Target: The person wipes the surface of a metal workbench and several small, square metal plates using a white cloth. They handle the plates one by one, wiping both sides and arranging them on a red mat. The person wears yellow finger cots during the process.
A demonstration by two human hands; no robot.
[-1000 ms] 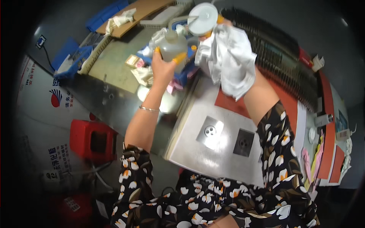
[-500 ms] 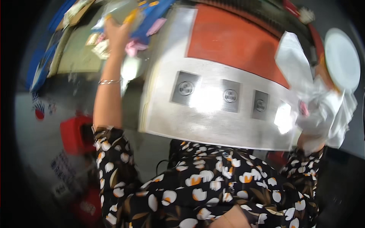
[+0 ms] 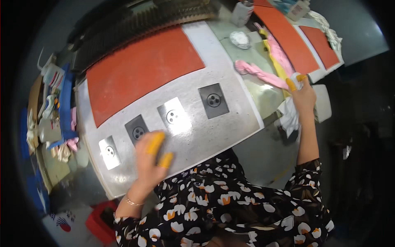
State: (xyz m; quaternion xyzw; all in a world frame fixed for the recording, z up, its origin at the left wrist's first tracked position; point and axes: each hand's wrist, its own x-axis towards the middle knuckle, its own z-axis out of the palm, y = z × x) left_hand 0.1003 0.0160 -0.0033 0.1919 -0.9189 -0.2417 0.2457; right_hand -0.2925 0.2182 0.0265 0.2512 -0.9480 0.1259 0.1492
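Note:
Several square metal plates, each with a round three-hole pattern at its middle, lie in a row on a grey board (image 3: 205,144). My left hand (image 3: 150,158), with yellow finger covers, hovers by the dark plate (image 3: 135,131) second from the left, thumb and fingers apart and holding nothing. A shiny plate (image 3: 109,152) is left of it; another shiny plate (image 3: 175,116) and a dark plate (image 3: 214,101) are to its right. At the right, my right hand (image 3: 303,99) pinches a small white wad that looks like cloth (image 3: 295,77), beside pink cloths (image 3: 263,75). White cloth (image 3: 289,117) shows beneath that hand.
An orange-red sheet (image 3: 144,70) covers the board's far part, with a dark ribbed object (image 3: 140,31) behind. Bottles (image 3: 242,13), a small white-filled dish (image 3: 240,40) and narrower red sheets (image 3: 294,45) occupy the far right. A blue tray (image 3: 66,107) stands left; a red stool (image 3: 101,222) is below.
The view has swung round to the right. My left hand has left the items by the blue tray and is over the plates. My right hand has moved from the white plate to the pink cloths.

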